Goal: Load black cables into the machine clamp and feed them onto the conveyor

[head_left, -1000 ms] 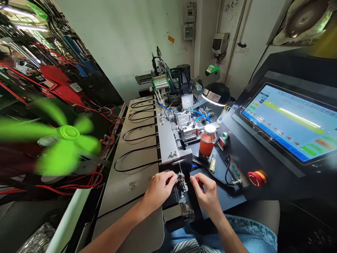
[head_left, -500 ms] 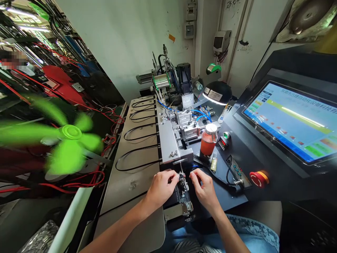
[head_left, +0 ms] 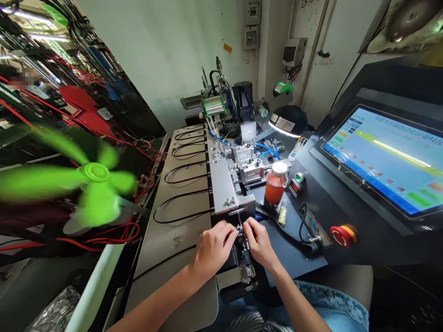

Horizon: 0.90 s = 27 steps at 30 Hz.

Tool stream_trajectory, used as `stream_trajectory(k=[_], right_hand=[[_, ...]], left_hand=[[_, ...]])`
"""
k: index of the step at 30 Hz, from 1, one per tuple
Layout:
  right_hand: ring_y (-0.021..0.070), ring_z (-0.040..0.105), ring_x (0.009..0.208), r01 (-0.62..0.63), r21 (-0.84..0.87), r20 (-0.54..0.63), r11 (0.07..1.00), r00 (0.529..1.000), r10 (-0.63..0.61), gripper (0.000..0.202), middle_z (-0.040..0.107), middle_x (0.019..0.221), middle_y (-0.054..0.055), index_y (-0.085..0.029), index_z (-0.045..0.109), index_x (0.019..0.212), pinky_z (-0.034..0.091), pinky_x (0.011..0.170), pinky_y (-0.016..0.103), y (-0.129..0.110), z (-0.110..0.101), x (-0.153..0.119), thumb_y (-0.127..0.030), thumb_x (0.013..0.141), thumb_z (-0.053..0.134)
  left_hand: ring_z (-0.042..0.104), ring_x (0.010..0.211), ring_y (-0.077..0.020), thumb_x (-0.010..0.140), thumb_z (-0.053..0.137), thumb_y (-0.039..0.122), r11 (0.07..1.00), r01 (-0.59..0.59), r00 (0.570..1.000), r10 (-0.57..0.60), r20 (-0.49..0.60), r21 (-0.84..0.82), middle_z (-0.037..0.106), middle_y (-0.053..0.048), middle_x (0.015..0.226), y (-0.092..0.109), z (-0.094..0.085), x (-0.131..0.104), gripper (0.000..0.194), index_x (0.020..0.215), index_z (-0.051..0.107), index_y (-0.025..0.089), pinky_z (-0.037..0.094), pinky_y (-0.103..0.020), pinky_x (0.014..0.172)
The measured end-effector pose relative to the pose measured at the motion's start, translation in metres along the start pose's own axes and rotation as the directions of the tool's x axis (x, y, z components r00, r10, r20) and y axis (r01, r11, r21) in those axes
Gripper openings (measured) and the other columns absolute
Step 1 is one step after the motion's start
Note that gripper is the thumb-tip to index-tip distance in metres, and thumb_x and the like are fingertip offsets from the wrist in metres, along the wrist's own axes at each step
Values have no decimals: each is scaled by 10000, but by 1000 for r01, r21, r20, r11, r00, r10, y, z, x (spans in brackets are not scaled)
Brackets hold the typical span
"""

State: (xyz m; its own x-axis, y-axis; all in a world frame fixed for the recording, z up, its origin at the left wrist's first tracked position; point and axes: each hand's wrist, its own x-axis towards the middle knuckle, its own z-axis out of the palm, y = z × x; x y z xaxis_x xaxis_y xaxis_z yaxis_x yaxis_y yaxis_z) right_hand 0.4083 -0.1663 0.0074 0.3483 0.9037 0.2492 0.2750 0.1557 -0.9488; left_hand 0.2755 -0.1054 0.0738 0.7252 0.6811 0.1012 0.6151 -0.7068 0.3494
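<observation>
My left hand (head_left: pixel 215 244) is closed in a pinch at the left side of a small metal fixture (head_left: pixel 246 272), just in front of the machine's metal rail (head_left: pixel 223 184). Facing it from the right, my right hand (head_left: pixel 259 240) is pinched too, its fingertips close against the fixture's upper end. Whatever lies between the fingertips of either hand is too small or hidden to name. Black cable loops (head_left: pixel 183 203) lie on the beige plate to the left, their ends at the rail.
An orange-red jar (head_left: pixel 276 186) with a white lid stands right of the rail, beside a small yellowish bottle (head_left: pixel 283 215). A lit lamp (head_left: pixel 289 121), a touchscreen (head_left: pixel 384 152) and a red emergency button (head_left: pixel 343 235) are on the right. A green fan (head_left: pixel 97 173) spins at left.
My right hand has moved left to the fixture, so the two hands are now close together. My left hand has shifted slightly right. The view has moved a little.
</observation>
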Motion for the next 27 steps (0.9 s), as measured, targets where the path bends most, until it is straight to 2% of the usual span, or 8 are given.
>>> stream_trajectory(k=[3, 6, 10, 12, 16, 20, 23, 27], right_hand=[[99, 335, 526, -17, 14, -36, 1000, 999, 17, 299, 340, 603, -55, -213, 343, 669, 287, 491, 226, 2, 4, -2, -280, 960, 353], [97, 332, 528, -28, 26, -51, 999, 998, 29, 305, 337, 608, -55, -212, 344, 671, 290, 488, 220, 3, 6, -3, -299, 963, 355], [97, 333, 535, -41, 35, -58, 999, 997, 43, 313, 338, 611, -54, -209, 356, 669, 301, 487, 212, 5, 8, -3, -313, 964, 359], [98, 334, 530, -47, 31, -64, 998, 997, 49, 324, 330, 603, -56, -211, 352, 659, 305, 481, 208, 7, 5, -4, -316, 965, 359], [114, 398, 550, -36, -28, -102, 999, 994, 33, 298, 410, 615, -37, -201, 429, 683, 347, 528, 223, 3, -7, -7, -264, 966, 361], [196, 543, 833, 170, -282, -34, 944, 982, -186, 198, 613, 904, 77, -187, 573, 977, 428, 737, 305, -7, -17, -12, -148, 931, 384], [208, 547, 837, 254, -376, 37, 891, 965, -260, 244, 632, 900, 83, -188, 577, 1010, 442, 732, 326, -11, -19, -18, -89, 913, 377], [200, 539, 762, 212, -414, -21, 885, 970, -241, 225, 613, 812, 67, -178, 576, 951, 442, 677, 316, -12, -23, -24, -62, 882, 395]], left_hand=[[627, 721, -132, 949, 422, 228, 988, -131, 987, 138, -86, 82, 654, -28, 865, -3, 0, -6, 240, 991, 657, 203, 441, -214, 638], [617, 735, -112, 966, 354, 163, 942, -281, 953, 296, -60, 182, 656, -20, 887, -7, -2, -8, 319, 1095, 635, 244, 456, -192, 649], [607, 745, -142, 955, 339, 107, 830, -431, 884, 466, -15, 354, 672, -57, 906, -9, 0, -5, 322, 1110, 616, 163, 485, -227, 639], [602, 731, -158, 945, 363, 101, 801, -468, 866, 499, 17, 374, 674, -66, 898, -9, 0, -3, 299, 1103, 614, 139, 494, -248, 626], [604, 756, -143, 932, 382, 97, 888, -397, 917, 395, 57, 232, 653, -33, 919, -8, -9, -2, 327, 1152, 590, 219, 491, -228, 652], [613, 767, -143, 943, 406, 180, 971, -176, 982, 162, 96, 160, 624, -22, 902, -9, -17, -5, 217, 1002, 612, 211, 475, -228, 687], [610, 750, -157, 938, 424, 195, 971, -123, 985, 94, 147, 203, 606, -17, 860, -11, -17, -5, 176, 902, 596, 197, 458, -239, 656], [599, 729, -150, 945, 410, 196, 959, -144, 980, 105, 167, 243, 589, -13, 854, -12, -15, -3, 178, 886, 578, 200, 435, -230, 620]])
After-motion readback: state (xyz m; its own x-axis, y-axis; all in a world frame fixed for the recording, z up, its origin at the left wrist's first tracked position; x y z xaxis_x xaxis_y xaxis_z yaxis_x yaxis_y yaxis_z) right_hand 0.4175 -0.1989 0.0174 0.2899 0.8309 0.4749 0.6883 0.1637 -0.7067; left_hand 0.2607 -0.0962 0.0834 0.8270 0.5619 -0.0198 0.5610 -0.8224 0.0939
